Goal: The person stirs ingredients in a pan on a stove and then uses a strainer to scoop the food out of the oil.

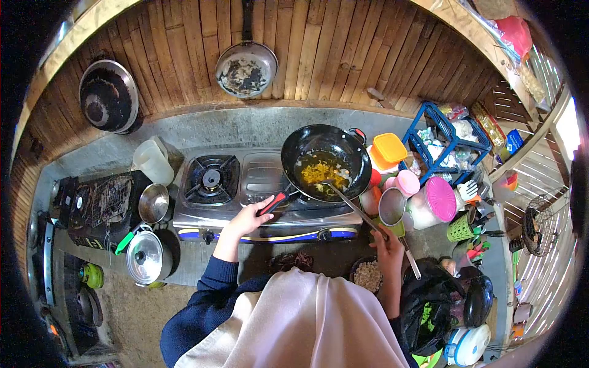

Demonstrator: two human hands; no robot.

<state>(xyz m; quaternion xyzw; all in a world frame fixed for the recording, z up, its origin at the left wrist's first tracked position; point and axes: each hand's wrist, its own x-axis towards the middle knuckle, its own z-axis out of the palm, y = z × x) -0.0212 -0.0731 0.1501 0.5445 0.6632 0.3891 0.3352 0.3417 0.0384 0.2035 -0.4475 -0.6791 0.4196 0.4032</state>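
Note:
A black wok (296,140) sits over the right burner of a two-burner gas stove (264,218). My left hand (248,216) is closed around its red and black handle (274,203). Inside the wok, yellow-orange bits of food (322,174) lie in oil. In my right hand (386,246) is a long metal spatula (362,213), whose far end dips among the food. That end is partly hidden by the food and oil. Below my right wrist stands a bowl of brownish crumbly food (368,274).
The left burner (211,178) has no pan on it. Right of the wok crowd an orange-lidded container (390,151), a strainer (392,207), a pink-lidded tub (437,201) and a blue rack (448,138). A lidded pot (147,256) stands at left; a frying pan (246,69) hangs on the wall.

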